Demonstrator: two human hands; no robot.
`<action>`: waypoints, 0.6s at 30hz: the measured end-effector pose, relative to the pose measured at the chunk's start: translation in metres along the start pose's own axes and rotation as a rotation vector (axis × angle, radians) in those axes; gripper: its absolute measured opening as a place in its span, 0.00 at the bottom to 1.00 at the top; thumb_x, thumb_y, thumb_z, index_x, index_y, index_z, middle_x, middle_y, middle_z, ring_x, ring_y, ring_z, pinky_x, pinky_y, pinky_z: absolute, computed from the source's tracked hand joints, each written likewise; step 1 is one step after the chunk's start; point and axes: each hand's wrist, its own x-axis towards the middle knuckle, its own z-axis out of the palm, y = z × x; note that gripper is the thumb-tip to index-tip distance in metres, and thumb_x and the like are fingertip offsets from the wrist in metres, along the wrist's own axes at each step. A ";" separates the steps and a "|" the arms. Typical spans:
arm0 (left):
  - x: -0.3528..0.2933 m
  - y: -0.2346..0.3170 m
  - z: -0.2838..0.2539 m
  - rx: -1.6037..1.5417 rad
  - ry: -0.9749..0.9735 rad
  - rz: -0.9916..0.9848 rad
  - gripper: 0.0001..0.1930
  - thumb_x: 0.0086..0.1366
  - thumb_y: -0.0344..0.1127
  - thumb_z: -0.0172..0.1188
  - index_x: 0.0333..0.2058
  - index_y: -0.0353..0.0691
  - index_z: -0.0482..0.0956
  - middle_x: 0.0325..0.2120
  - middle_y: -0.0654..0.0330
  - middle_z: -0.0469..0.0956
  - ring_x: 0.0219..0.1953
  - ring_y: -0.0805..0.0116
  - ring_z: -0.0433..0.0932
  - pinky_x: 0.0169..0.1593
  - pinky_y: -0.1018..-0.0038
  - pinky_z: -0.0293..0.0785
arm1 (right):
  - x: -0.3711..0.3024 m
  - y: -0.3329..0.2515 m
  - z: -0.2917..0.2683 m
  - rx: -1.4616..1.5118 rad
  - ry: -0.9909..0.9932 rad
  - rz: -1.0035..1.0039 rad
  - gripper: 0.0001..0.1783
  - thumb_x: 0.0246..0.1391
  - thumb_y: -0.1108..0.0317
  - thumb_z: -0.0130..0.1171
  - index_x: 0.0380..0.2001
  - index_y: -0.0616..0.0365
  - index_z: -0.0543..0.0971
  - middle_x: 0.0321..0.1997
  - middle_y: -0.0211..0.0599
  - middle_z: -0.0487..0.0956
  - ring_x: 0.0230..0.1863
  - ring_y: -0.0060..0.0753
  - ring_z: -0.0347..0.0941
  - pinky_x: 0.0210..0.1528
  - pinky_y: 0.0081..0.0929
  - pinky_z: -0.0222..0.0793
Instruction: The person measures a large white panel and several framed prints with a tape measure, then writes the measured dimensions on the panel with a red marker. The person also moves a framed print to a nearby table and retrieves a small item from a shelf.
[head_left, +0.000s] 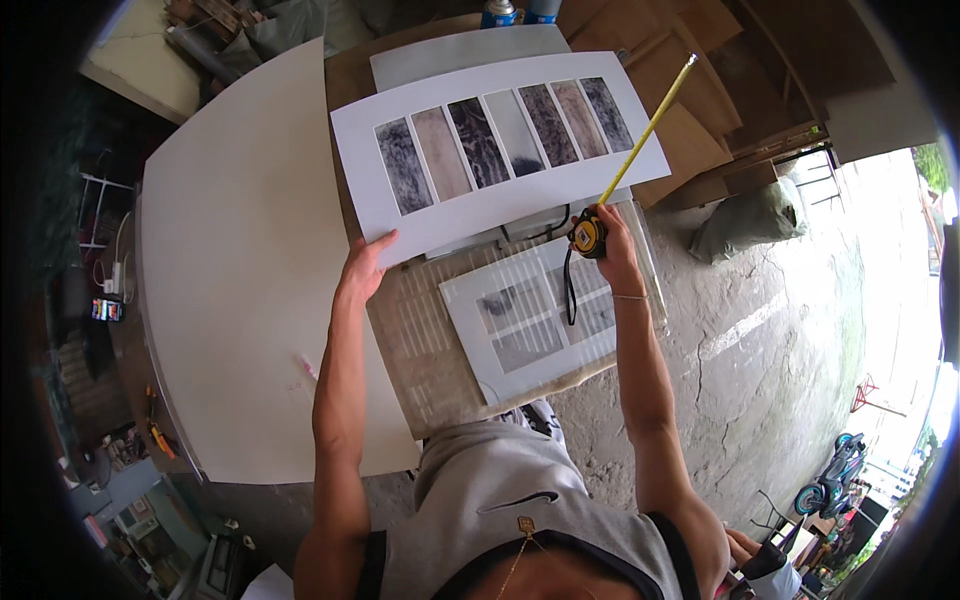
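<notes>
My left hand (368, 265) pinches the near left corner of a white mat board (540, 195), thumb on top. Seven narrow windows in the board show dark, pinkish and grey mottled strips. The board is tilted above the table. In my right hand (620, 248) is a black and yellow tape measure (588, 236), at the board's near right edge. Its yellow blade (655, 125) sticks out away from me, crossing over the board's right end, with its tip past the far edge. A black wrist strap (570, 290) dangles from the case.
Below my hands, a second white framed piece (470, 320) with several dark pictures lies on the worn table (405, 350). A large cream sheet (240, 250) covers the left side. Spray cans (498, 14) stand at the far edge. Brown panels (680, 130) and a grey-green sack (750, 220) are on the right.
</notes>
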 end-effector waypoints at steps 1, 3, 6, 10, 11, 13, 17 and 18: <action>0.002 0.000 0.000 -0.011 -0.002 0.015 0.23 0.61 0.36 0.62 0.52 0.33 0.70 0.47 0.55 0.75 0.50 0.61 0.74 0.50 0.62 0.75 | 0.001 0.001 0.004 0.004 0.010 -0.002 0.10 0.65 0.61 0.46 0.38 0.57 0.70 0.30 0.38 0.75 0.26 0.33 0.76 0.25 0.35 0.77; 0.001 -0.002 0.002 -0.032 -0.007 0.034 0.22 0.60 0.35 0.62 0.51 0.34 0.70 0.47 0.56 0.75 0.51 0.62 0.74 0.50 0.62 0.74 | 0.002 0.004 0.003 0.006 0.018 -0.016 0.10 0.65 0.61 0.46 0.38 0.57 0.70 0.30 0.37 0.74 0.26 0.33 0.76 0.24 0.34 0.77; 0.005 0.000 0.001 -0.114 -0.038 0.018 0.21 0.59 0.34 0.64 0.49 0.33 0.73 0.46 0.56 0.76 0.51 0.64 0.74 0.56 0.67 0.69 | 0.009 0.010 0.004 0.006 0.003 -0.037 0.11 0.65 0.61 0.45 0.38 0.57 0.71 0.29 0.35 0.73 0.27 0.32 0.76 0.25 0.34 0.77; 0.008 0.000 0.000 -0.100 -0.042 0.007 0.20 0.60 0.34 0.63 0.49 0.34 0.72 0.46 0.56 0.76 0.49 0.64 0.74 0.53 0.67 0.71 | 0.010 0.015 0.007 0.038 -0.007 -0.024 0.11 0.65 0.61 0.46 0.38 0.57 0.71 0.30 0.33 0.72 0.28 0.30 0.75 0.25 0.35 0.77; 0.009 0.000 -0.001 -0.081 -0.045 0.008 0.20 0.61 0.35 0.62 0.50 0.34 0.71 0.46 0.56 0.76 0.49 0.64 0.75 0.51 0.66 0.73 | 0.009 0.014 0.009 0.044 0.007 -0.014 0.11 0.65 0.61 0.46 0.38 0.57 0.71 0.30 0.33 0.72 0.28 0.30 0.75 0.25 0.35 0.77; 0.009 -0.002 -0.004 -0.078 -0.056 0.011 0.20 0.61 0.36 0.61 0.50 0.35 0.71 0.45 0.56 0.76 0.48 0.63 0.75 0.50 0.65 0.74 | 0.008 0.014 0.010 0.046 0.014 0.000 0.11 0.65 0.61 0.46 0.38 0.57 0.71 0.30 0.33 0.72 0.28 0.31 0.75 0.26 0.35 0.77; 0.003 0.001 0.004 -0.139 -0.107 0.005 0.20 0.62 0.37 0.60 0.49 0.33 0.71 0.45 0.55 0.76 0.47 0.61 0.76 0.49 0.62 0.75 | 0.016 0.020 -0.003 0.020 -0.030 0.010 0.11 0.65 0.60 0.45 0.39 0.55 0.70 0.34 0.34 0.73 0.32 0.35 0.76 0.29 0.41 0.78; 0.001 0.001 0.005 -0.153 -0.122 -0.001 0.20 0.62 0.37 0.60 0.49 0.33 0.71 0.45 0.54 0.76 0.47 0.60 0.76 0.48 0.61 0.76 | 0.018 0.022 -0.007 0.012 -0.048 0.012 0.11 0.65 0.59 0.45 0.40 0.54 0.70 0.36 0.35 0.73 0.34 0.37 0.77 0.30 0.44 0.79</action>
